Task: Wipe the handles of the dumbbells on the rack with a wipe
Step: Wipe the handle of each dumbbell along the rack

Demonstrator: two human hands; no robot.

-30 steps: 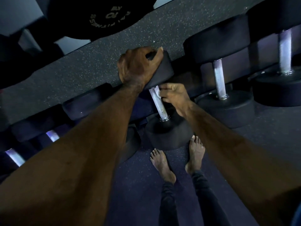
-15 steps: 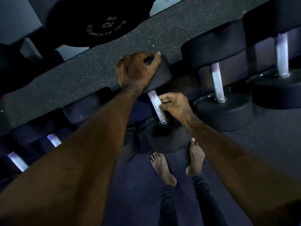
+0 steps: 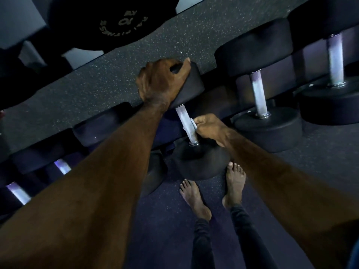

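A black dumbbell lies on the low rack in the middle of the view, its silver handle [image 3: 184,121] running from the far head [image 3: 191,88] down to the near head [image 3: 202,162]. My left hand [image 3: 159,82] grips the far head, fingers curled over its top edge. My right hand [image 3: 209,128] pinches a small white wipe [image 3: 192,124] against the lower part of the handle, just above the near collar. Most of the wipe is hidden under my fingers.
Two more dumbbells [image 3: 260,94] [image 3: 334,61] lie on the rack to the right, others [image 3: 62,166] to the left under my left forearm. A larger black weight [image 3: 116,22] sits on the upper tier. My bare feet [image 3: 213,191] stand on the speckled rubber floor.
My right hand has slid the wipe down the handle from near the far head towards the near collar. My left hand has kept its grip on the far head.
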